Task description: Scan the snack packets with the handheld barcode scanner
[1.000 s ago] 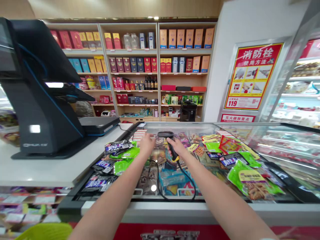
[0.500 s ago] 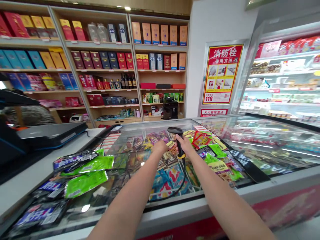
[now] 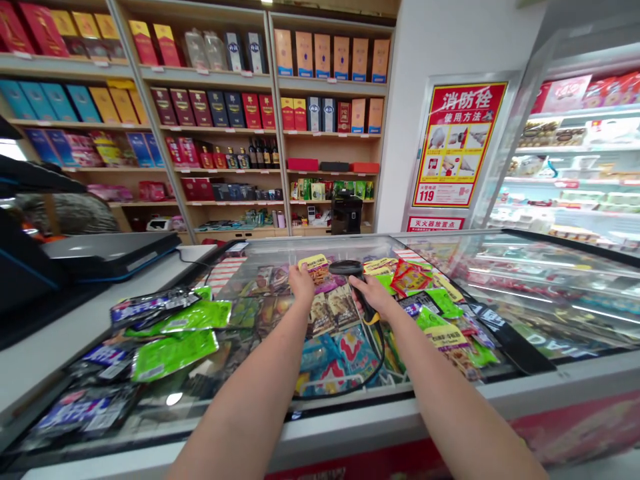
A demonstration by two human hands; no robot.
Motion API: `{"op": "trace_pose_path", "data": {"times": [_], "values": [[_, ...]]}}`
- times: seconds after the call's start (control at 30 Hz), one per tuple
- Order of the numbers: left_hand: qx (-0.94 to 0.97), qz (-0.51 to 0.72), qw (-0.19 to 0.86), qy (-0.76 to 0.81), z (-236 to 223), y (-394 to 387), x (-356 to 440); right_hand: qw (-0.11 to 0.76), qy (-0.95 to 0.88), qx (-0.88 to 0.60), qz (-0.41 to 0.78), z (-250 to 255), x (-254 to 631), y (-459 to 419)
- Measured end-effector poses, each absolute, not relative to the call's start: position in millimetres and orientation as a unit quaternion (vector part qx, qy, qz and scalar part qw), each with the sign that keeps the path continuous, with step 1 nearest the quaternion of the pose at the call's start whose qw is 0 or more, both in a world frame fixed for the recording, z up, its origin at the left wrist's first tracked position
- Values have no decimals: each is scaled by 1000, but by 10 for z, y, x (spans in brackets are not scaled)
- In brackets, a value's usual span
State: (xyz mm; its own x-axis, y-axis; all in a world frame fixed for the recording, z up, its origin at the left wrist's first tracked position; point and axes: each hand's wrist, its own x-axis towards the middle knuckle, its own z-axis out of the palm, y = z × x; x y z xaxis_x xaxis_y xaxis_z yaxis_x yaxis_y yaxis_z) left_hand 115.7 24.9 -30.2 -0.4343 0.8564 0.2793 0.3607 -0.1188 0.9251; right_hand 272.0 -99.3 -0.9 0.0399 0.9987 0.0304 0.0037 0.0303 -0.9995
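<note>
My right hand (image 3: 371,293) is wrapped round the handle of a black and yellow barcode scanner (image 3: 347,268), its head pointing left and its cable looping down over the glass. To its left, my left hand (image 3: 302,283) grips the left edge of a yellow and purple snack packet (image 3: 315,265), which is held up just left of the scanner head. Beneath both hands is the glass top of a chest freezer (image 3: 225,373), with colourful packs visible inside. Right of my right hand, more snack packets (image 3: 440,327) lie on the glass in a loose pile.
Green packets (image 3: 175,357) and black-purple packets (image 3: 90,413) are heaped on the glass at the left. A counter with a black device (image 3: 110,257) stands beyond them. Shelves of boxed bottles (image 3: 215,110) line the back wall, and a lit display fridge (image 3: 580,153) stands at right.
My left hand has moved left and up, and the yellow and purple packet now shows upright beside the scanner. The scanner has tilted, its head shifting slightly left. The camera view has shifted a little.
</note>
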Motion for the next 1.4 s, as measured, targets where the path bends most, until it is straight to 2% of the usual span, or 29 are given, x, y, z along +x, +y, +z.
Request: {"op": "trace_pose_path", "data": {"times": [0.37, 0.77, 0.97, 1.17, 1.4], "values": [[465, 573, 219, 638, -245, 177, 1161, 479, -507, -526, 486, -3, 2703, -1028], [460, 563, 224, 649, -186, 108, 1190, 496, -497, -520, 486, -38, 2689, -1016], [477, 551, 215, 650, -122, 127, 1119, 510, -478, -479, 530, -43, 2499, -947], [474, 583, 177, 636, -5, 105, 742, 493, -507, -444, 550, 90, 2156, -878], [492, 562, 109, 656, 122, -120, -199, 453, -546, -420, 566, 166, 1592, -820]]}}
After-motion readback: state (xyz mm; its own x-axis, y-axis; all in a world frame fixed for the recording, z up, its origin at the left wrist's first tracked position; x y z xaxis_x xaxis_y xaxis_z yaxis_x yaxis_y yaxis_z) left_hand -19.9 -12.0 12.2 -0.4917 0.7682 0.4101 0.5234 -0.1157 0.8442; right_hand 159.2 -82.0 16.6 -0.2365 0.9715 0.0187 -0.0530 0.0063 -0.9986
